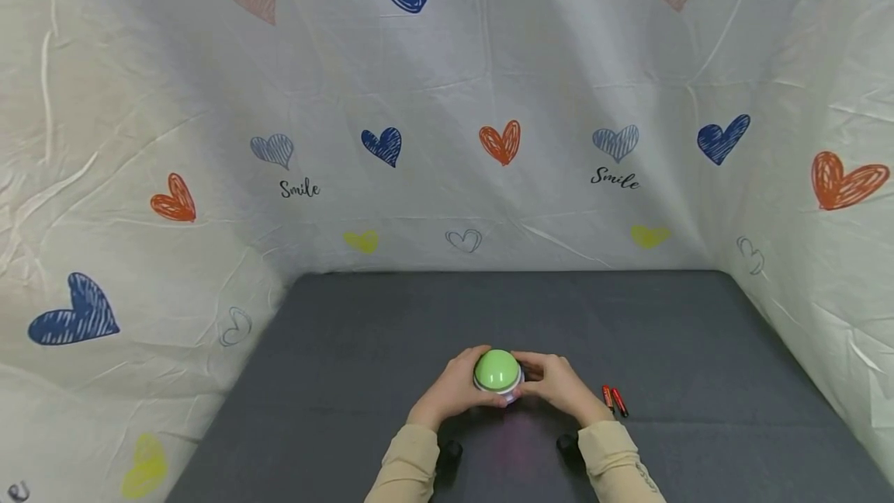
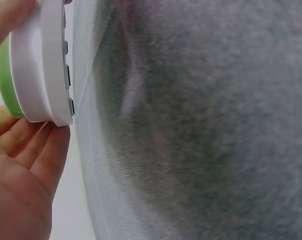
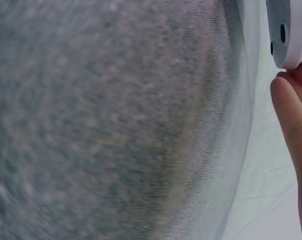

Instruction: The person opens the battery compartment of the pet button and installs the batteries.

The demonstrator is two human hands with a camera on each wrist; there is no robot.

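Dark tabletop (image 1: 349, 332); left hand (image 1: 457, 384), right hand (image 1: 556, 385) grip green-domed device (image 1: 497, 371), facing up, axis roughly upright.

Round gadget (image 1: 498, 376): glossy grn dome (image 1: 497, 367) up, wht base (image 2: 33, 70) w/ dk spots underneath; held betw. L hand (image 1: 457, 383) & R hand (image 1: 556, 383), above table (image 1: 391, 324).

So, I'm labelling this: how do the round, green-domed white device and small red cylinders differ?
The green-domed device is wider than the red cylinders. The left hand and right hand hold the device; the cylinders lie on the dark table. Both are rounded.
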